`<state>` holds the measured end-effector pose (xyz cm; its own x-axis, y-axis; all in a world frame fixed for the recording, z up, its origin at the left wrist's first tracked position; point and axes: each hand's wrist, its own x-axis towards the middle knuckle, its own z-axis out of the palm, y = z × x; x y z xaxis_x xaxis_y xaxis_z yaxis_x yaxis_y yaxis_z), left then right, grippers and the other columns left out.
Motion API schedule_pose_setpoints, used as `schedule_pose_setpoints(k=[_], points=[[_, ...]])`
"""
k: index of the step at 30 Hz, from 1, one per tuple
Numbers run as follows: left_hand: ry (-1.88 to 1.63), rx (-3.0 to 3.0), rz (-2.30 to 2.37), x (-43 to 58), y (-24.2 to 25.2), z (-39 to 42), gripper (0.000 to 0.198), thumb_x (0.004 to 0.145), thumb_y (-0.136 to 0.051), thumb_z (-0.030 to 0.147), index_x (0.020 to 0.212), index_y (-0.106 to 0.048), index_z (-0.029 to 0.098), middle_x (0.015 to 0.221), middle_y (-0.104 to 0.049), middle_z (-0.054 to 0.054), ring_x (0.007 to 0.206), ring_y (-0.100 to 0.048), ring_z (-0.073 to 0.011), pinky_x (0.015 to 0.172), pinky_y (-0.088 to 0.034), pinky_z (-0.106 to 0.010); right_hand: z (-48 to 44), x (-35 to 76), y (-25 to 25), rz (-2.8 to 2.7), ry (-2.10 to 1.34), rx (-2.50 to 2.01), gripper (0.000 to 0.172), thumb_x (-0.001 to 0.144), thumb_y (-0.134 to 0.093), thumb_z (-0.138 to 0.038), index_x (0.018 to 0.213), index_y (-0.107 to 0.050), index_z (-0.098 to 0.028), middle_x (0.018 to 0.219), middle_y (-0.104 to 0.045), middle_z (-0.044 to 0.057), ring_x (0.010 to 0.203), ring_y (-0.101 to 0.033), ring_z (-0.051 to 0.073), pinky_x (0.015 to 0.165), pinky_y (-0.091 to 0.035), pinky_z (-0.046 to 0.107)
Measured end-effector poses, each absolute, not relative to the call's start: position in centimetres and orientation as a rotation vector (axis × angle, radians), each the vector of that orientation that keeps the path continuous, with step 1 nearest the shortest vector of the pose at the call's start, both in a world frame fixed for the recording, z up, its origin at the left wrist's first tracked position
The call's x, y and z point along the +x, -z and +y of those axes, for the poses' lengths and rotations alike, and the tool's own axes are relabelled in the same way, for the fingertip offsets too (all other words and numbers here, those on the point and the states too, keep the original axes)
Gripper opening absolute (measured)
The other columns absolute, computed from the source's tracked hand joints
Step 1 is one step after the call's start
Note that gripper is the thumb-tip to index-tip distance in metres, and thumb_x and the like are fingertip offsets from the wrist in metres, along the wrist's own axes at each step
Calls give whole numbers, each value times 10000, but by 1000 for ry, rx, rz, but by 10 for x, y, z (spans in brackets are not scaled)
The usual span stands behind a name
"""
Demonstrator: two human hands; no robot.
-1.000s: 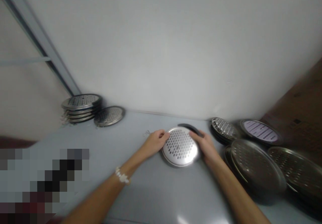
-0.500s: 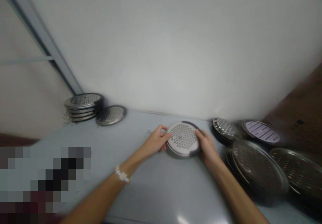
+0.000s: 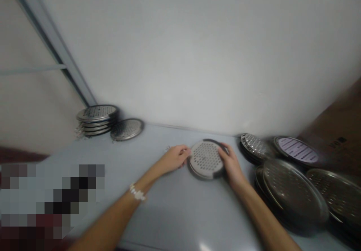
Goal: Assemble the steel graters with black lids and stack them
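Note:
A round perforated steel plate [image 3: 205,158] lies on the pale grey table [image 3: 158,206], over a dark ring whose rim shows at its far and near edges. My left hand [image 3: 175,157] has its fingers curled against the plate's left edge. Along the right edge my right hand [image 3: 231,164] wraps its fingers and thumb around the rim. A white bead bracelet [image 3: 137,193] is on my left wrist.
A stack of perforated plates [image 3: 97,120] stands at the far left by the wall, one plate [image 3: 126,129] leaning beside it. Several larger plates [image 3: 290,190] and a labelled one [image 3: 296,149] crowd the right side. A brown carton [image 3: 338,138] stands at far right.
The plate was tilted up towards me a second ago. It has since been lowered and moved slightly away, over the dark ring, with both hands staying on its edges.

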<state>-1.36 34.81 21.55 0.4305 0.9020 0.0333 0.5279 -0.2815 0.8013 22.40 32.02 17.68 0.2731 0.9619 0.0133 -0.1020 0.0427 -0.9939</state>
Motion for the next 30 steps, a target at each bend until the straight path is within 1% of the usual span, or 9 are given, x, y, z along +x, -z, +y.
schedule_pose_setpoints(k=[4, 7, 12, 14, 18, 22, 25, 27, 30], points=[[-657, 2134, 1598, -42, -224, 366, 246, 868, -554, 250, 1034, -707, 152, 837, -711, -61, 797, -653, -208, 774, -473, -307, 323, 222, -172, -914, -1080, -1247, 427, 762, -709, -481, 1104, -656, -231, 922, -759, 40, 884, -704, 259, 752, -559, 368], [-618, 2165, 1611, -59, -226, 370, 315, 813, -656, 269, 1098, -698, 141, 1016, -700, -108, 935, -647, -237, 863, -481, -339, 323, 220, -172, -873, -1126, -1250, 407, 733, -730, -443, 1075, -658, -233, 847, -755, 27, 809, -707, 248, 694, -555, 347], [-530, 2295, 916, -45, -231, 349, 938, 612, -882, 457, 1443, -486, 273, 1367, -551, -112, 1207, -538, -284, 997, -458, -390, 319, 220, -184, -818, -1245, -1205, 394, 731, -727, -452, 1050, -661, -231, 825, -753, 23, 729, -705, 227, 642, -543, 323], [-587, 2302, 874, -32, -232, 341, 876, 619, -886, 451, 1401, -531, 277, 1315, -588, -90, 1194, -550, -282, 1020, -446, -388, 316, 221, -194, -819, -1299, -1170, 395, 767, -695, -527, 1007, -681, -214, 853, -753, 40, 727, -701, 217, 637, -536, 311], [-756, 2072, 1011, -18, -232, 339, 484, 847, -699, 455, 1259, -615, 217, 1067, -691, -64, 965, -655, -245, 884, -522, -360, 311, 226, -209, -884, -1266, -1113, 500, 796, -642, -652, 996, -705, -199, 760, -705, 27, 662, -648, 182, 605, -489, 278], [-795, 1650, 1017, -15, -224, 342, 572, 879, -632, 500, 1337, -486, 189, 1143, -668, -119, 841, -698, -238, 637, -585, -328, 313, 227, -203, -998, -1112, -1205, 469, 771, -693, -603, 1039, -732, -219, 911, -718, 39, 821, -643, 195, 682, -484, 272], [-703, 1492, 961, -12, -215, 342, 663, 874, -632, 493, 1417, -388, 201, 1210, -645, -147, 792, -711, -214, 584, -583, -300, 317, 227, -187, -1065, -1040, -1315, 498, 737, -736, -524, 1141, -712, -233, 1065, -708, 62, 951, -651, 236, 800, -511, 329], [-621, 1533, 1011, -12, -211, 341, 606, 904, -573, 514, 1378, -439, 162, 982, -704, -104, 655, -683, -176, 542, -542, -263, 320, 227, -176, -1102, -989, -1361, 556, 704, -755, -463, 1206, -681, -235, 1090, -686, 71, 982, -647, 249, 855, -520, 367], [-553, 1794, 1165, -12, -212, 339, 471, 924, -516, 530, 1165, -610, 136, 702, -667, -30, 555, -620, -166, 525, -469, -248, 325, 227, -164, -1135, -928, -1361, 671, 644, -758, -387, 1283, -618, -241, 1130, -642, 73, 988, -635, 246, 871, -535, 391]])
